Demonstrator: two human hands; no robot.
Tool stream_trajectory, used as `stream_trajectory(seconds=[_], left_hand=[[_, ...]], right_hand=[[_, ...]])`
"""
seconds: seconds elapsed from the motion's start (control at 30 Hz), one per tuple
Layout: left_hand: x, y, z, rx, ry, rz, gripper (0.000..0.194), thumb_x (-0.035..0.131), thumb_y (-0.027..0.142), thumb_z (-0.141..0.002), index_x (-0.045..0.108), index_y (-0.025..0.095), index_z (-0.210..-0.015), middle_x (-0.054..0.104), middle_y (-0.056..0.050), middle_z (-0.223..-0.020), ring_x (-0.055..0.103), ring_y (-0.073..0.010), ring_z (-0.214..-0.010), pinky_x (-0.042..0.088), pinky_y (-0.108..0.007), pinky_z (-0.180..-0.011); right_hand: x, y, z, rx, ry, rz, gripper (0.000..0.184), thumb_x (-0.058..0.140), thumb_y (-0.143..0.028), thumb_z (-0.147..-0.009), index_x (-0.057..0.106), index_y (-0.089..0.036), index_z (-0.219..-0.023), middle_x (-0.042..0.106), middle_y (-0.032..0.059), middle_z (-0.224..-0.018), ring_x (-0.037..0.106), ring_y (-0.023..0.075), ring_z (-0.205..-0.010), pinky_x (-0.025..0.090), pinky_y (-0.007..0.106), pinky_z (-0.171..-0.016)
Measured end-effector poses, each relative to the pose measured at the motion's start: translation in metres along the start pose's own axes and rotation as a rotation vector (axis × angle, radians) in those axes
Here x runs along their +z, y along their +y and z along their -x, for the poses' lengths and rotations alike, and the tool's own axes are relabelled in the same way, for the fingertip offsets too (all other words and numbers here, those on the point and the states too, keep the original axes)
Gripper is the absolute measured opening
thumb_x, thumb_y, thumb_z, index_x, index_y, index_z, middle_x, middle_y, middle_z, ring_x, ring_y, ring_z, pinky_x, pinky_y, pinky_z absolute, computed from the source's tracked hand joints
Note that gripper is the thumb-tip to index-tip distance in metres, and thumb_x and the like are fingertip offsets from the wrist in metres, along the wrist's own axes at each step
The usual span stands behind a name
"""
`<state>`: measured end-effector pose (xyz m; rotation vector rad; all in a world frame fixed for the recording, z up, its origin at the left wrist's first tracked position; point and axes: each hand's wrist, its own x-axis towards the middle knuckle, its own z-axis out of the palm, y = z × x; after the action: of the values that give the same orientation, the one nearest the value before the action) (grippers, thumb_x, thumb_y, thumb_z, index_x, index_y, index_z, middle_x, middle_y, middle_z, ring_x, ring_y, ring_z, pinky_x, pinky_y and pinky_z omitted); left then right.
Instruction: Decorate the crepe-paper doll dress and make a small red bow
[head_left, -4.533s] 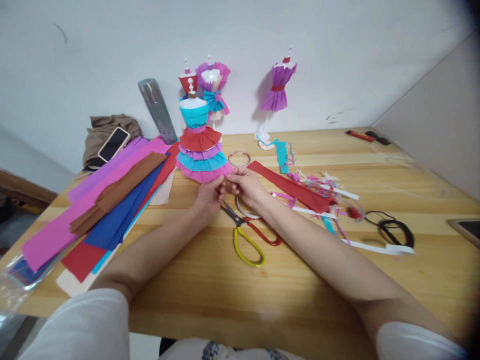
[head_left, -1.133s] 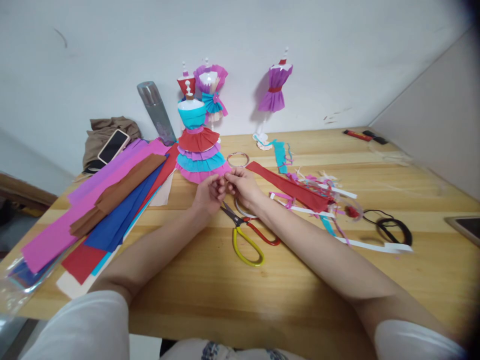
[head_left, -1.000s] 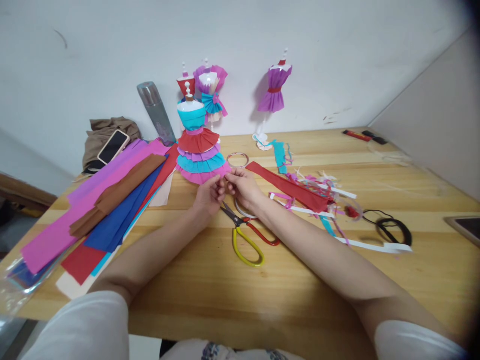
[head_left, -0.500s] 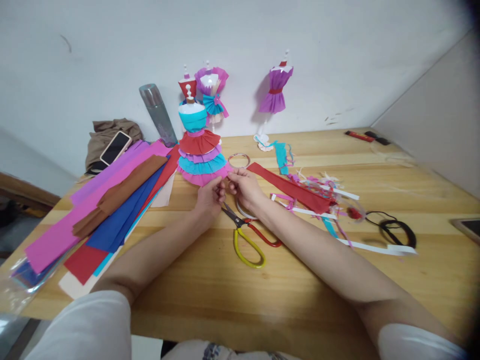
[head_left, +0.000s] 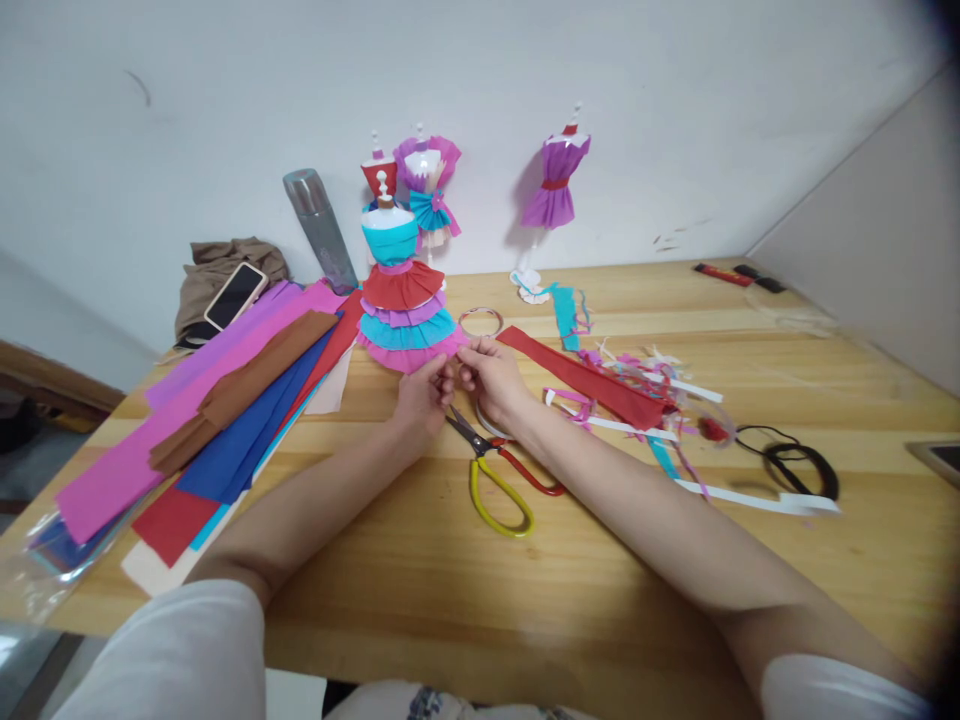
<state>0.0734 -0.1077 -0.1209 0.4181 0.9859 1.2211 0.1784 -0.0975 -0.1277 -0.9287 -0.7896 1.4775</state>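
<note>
A small mannequin (head_left: 386, 215) in a tiered crepe-paper dress (head_left: 401, 315) of teal, red, purple and pink stands on the wooden table (head_left: 615, 560). My left hand (head_left: 421, 395) and my right hand (head_left: 491, 375) meet at the right end of the dress's bottom pink ruffle, fingers pinched together on its hem. Scissors (head_left: 499, 470) with one yellow and one red handle lie just under my right wrist. A tape ring (head_left: 478, 320) lies beyond my fingers. A red paper strip (head_left: 592, 385) stretches to the right of my right hand.
Crepe sheets (head_left: 217, 410) in pink, brown, blue and red fan out at left. A phone (head_left: 235, 295) rests on a brown cloth; a grey flask (head_left: 319, 230) leans by the wall. Two dressed mannequins (head_left: 420, 190) and a purple one (head_left: 555, 185) stand behind. Paper scraps (head_left: 645, 390) and a black cord (head_left: 799, 465) lie at right.
Both hands stay pinched at the pink hem with only small finger shifts. The view has drifted slightly.
</note>
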Motion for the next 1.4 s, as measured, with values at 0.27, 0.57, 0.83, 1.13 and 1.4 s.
stream_trajectory(seconds=[0.27, 0.57, 0.83, 1.13, 1.4], left_hand=[[0.0018, -0.0002, 0.0003, -0.001, -0.001, -0.011, 0.025, 0.071, 0.015, -0.089, 0.057, 0.014, -0.069, 0.053, 0.004, -0.059, 0.042, -0.0038, -0.044, 0.023, -0.018, -0.041], [0.0025, 0.0006, -0.0001, 0.001, -0.015, 0.001, 0.026, 0.07, 0.014, -0.089, 0.055, 0.014, -0.068, 0.053, 0.004, -0.06, 0.042, -0.0033, -0.044, 0.023, -0.017, -0.041], [0.0021, 0.0025, 0.0021, -0.005, -0.016, 0.016, 0.024, 0.067, 0.014, -0.091, 0.057, 0.013, -0.069, 0.055, 0.003, -0.062, 0.044, -0.0033, -0.045, 0.024, -0.019, -0.042], [0.0033, 0.0037, 0.0051, 0.011, 0.003, 0.045, 0.023, 0.071, 0.015, -0.088, 0.057, 0.014, -0.07, 0.055, 0.004, -0.061, 0.044, -0.0035, -0.044, 0.024, -0.019, -0.041], [-0.0006, 0.0014, 0.0025, 0.028, -0.029, 0.03, 0.024, 0.074, 0.017, -0.087, 0.056, 0.015, -0.071, 0.055, 0.004, -0.062, 0.045, -0.0039, -0.045, 0.025, -0.018, -0.041]], right_hand=[[0.0006, 0.0007, 0.002, -0.018, -0.007, -0.002, 0.032, 0.084, -0.03, -0.073, 0.056, -0.02, -0.065, 0.061, -0.0006, -0.052, 0.044, 0.0066, -0.042, 0.027, 0.019, -0.041], [0.0026, -0.0014, 0.0032, -0.019, 0.014, -0.016, 0.035, 0.085, -0.03, -0.073, 0.052, -0.021, -0.064, 0.054, -0.0032, -0.049, 0.045, 0.0076, -0.042, 0.026, 0.02, -0.04], [0.001, 0.0014, -0.0008, -0.003, 0.016, -0.015, 0.036, 0.085, -0.031, -0.076, 0.052, -0.021, -0.066, 0.054, -0.0026, -0.05, 0.044, 0.0083, -0.043, 0.025, 0.021, -0.041], [-0.002, 0.0025, -0.0038, 0.013, 0.026, -0.029, 0.034, 0.085, -0.03, -0.076, 0.054, -0.021, -0.067, 0.053, -0.0036, -0.049, 0.04, 0.0075, -0.044, 0.026, 0.021, -0.043], [-0.0002, 0.0021, -0.0027, 0.02, 0.026, -0.053, 0.036, 0.087, -0.03, -0.074, 0.053, -0.021, -0.066, 0.053, -0.0047, -0.047, 0.04, 0.0069, -0.041, 0.026, 0.019, -0.04]])
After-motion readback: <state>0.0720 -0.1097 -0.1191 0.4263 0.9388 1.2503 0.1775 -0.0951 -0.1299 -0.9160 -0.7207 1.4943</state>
